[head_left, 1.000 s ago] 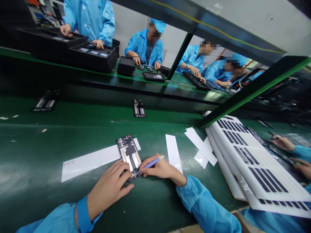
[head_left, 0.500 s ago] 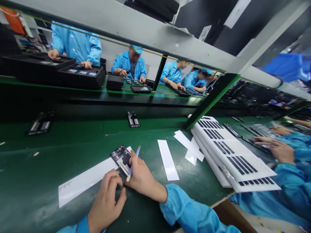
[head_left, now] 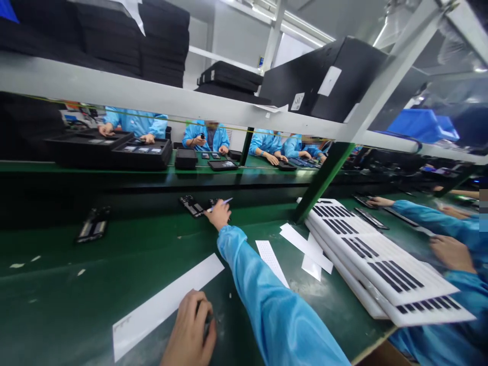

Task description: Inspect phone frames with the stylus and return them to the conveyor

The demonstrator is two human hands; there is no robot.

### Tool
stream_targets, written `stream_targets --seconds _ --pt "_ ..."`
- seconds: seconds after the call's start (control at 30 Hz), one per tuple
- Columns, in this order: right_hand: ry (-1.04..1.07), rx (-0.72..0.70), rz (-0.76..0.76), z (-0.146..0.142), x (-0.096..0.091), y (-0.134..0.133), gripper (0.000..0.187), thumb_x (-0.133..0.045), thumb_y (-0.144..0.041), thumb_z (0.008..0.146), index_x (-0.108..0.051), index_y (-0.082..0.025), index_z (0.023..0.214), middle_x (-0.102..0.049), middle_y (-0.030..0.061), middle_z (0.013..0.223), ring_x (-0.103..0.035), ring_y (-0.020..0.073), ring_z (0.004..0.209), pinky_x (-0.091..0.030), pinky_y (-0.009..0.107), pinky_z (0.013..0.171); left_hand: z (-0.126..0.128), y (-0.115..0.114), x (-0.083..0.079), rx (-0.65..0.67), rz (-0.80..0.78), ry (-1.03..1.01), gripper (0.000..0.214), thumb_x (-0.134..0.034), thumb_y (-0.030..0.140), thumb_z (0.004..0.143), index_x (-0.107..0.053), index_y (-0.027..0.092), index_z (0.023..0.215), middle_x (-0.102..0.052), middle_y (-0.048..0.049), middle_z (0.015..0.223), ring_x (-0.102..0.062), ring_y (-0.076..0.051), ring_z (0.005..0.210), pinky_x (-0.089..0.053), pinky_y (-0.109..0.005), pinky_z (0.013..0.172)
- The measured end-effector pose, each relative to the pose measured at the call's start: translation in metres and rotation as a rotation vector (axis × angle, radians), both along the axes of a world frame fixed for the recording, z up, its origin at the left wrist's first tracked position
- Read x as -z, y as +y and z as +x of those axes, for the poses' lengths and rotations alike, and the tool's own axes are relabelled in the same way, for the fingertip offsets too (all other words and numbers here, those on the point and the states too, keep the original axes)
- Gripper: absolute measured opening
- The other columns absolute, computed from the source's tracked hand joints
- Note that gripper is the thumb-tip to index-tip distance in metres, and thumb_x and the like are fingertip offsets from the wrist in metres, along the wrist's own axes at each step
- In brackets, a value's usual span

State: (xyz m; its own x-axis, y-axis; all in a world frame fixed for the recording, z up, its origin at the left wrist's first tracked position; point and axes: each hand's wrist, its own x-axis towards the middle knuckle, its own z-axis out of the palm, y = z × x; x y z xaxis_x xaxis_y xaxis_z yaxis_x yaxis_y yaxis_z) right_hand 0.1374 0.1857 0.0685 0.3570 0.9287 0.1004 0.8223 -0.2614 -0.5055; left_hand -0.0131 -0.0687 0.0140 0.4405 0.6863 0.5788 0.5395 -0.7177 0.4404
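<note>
My right hand (head_left: 218,215) reaches forward to the back of the bench with tweezers (head_left: 225,201) held in it. Its fingers are at an open phone body (head_left: 213,202), partly covered by the hand; whether they grip it I cannot tell. Just left of it lies another phone body (head_left: 191,206), with its inner parts showing. My left hand (head_left: 192,325) hovers low in front, fingers loosely curled, thumb apart, holding nothing I can see. Beyond it a white paper strip (head_left: 163,307) lies slantwise on the green bench (head_left: 49,305).
A third phone body (head_left: 93,224) lies to the left. A dotted sticker sheet (head_left: 271,260) and white paper pieces (head_left: 307,246) are on the right, beside stacked white slotted trays (head_left: 366,249). A green post (head_left: 324,180) stands behind them. Co-workers' hands (head_left: 453,252) work at far right.
My right hand has moved forward from the paper strip to the back of the bench. The phone body it held now lies there. My view has tilted up.
</note>
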Motion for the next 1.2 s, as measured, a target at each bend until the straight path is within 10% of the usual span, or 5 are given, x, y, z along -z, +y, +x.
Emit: stream_targets --seconds 0.3,0.53,0.7,0.93,1.2 --pt "0.003 0.022 -0.089 0.043 -0.016 -0.016 0.053 -0.068 -0.038 0.08 -0.036 -0.014 0.115 -0.063 0.0205 0.11 -0.062 0.0324 0.104 -0.045 0.038 0.083 0.003 -0.007 -0.004 -0.031 -0.076 0.073 0.018 -0.044 0.006 0.081 -0.047 0.021 0.091 -0.049 -0.0085 0.099 -0.053 -0.024 0.097 -0.049 -0.052 0.092" --pt "-0.081 -0.332 0.04 0.039 0.024 -0.16 0.043 -0.067 -0.04 0.077 -0.04 -0.022 0.105 -0.065 0.0076 0.094 -0.066 0.0286 0.086 -0.047 0.034 0.07 0.006 -0.011 -0.005 -0.118 -0.068 0.112 0.017 -0.05 0.009 0.078 -0.051 0.019 0.091 -0.05 -0.0073 0.101 -0.051 -0.025 0.103 -0.044 -0.052 0.099" --pt "0.126 -0.468 0.124 0.046 0.035 -0.233 0.04 -0.066 -0.046 0.081 -0.044 -0.022 0.104 -0.062 0.0146 0.117 -0.063 0.0301 0.103 -0.049 0.039 0.081 0.003 -0.007 0.0 -0.092 -0.076 0.135 0.025 -0.051 0.017 0.085 -0.054 0.019 0.11 -0.052 -0.0111 0.116 -0.05 -0.028 0.112 -0.042 -0.054 0.1" --pt "0.874 -0.167 0.285 0.177 0.008 -0.241 0.062 -0.03 -0.065 0.094 -0.06 -0.015 0.112 -0.06 0.001 0.056 -0.057 0.0166 0.046 -0.049 0.029 0.049 -0.001 0.012 0.025 -0.1 0.06 0.288 0.03 -0.053 0.036 0.089 -0.059 0.026 0.116 -0.056 -0.0089 0.124 -0.052 -0.03 0.116 -0.032 -0.056 0.108" --pt "1.058 -0.06 0.14 0.235 0.041 -0.272 0.046 -0.077 -0.061 0.067 -0.065 -0.016 0.069 -0.069 0.0057 0.062 -0.065 0.0182 0.05 -0.056 0.029 0.05 0.087 -0.012 -0.001 0.135 0.162 0.28 0.025 -0.051 0.025 0.09 -0.06 0.024 0.113 -0.057 -0.0077 0.128 -0.047 -0.026 0.127 -0.031 -0.049 0.112"
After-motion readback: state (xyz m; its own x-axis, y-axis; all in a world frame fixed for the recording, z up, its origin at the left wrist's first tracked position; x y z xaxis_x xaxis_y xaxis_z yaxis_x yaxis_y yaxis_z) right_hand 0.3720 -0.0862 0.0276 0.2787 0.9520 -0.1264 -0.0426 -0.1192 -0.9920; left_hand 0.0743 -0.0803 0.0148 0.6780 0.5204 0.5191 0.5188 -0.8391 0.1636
